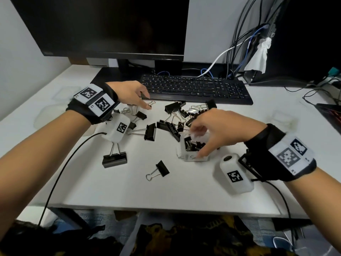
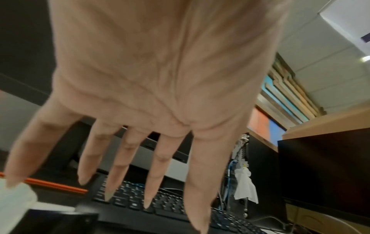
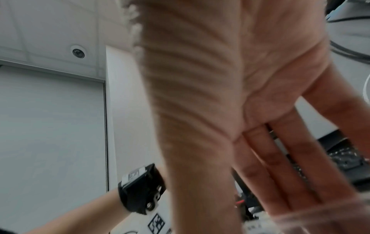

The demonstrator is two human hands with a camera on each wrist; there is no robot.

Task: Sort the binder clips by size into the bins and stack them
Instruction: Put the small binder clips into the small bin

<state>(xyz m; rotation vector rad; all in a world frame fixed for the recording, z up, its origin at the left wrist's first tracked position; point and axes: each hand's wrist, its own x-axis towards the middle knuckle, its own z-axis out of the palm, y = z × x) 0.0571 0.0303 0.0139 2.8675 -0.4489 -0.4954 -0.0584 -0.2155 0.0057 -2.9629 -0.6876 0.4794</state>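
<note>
Black binder clips of mixed sizes lie scattered mid-table, with a heap (image 1: pixel 181 115) in front of the keyboard. A large clip (image 1: pixel 114 159) and a medium clip (image 1: pixel 160 169) lie nearer me. A small clear bin (image 1: pixel 195 158) with a handwritten label holds several small clips. My right hand (image 1: pixel 198 142) hovers over it, thumb on the front wall, fingers blurred above the far rim. In the right wrist view the right hand (image 3: pixel 280 174) has straight fingers reaching the bin rim (image 3: pixel 320 216). My left hand (image 1: pixel 146 101) is open, fingertips at a small clip (image 1: pixel 151 104). Its fingers (image 2: pixel 112 190) are spread and empty.
A black keyboard (image 1: pixel 193 89) and a dark monitor (image 1: pixel 110 24) stand behind the clips. Cables (image 1: pixel 239 43) hang at the back right. Faint clear plastic containers sit at the far left (image 1: pixel 48 115) and right (image 1: pixel 280 117). The table's front edge (image 1: pixel 166 207) is near me.
</note>
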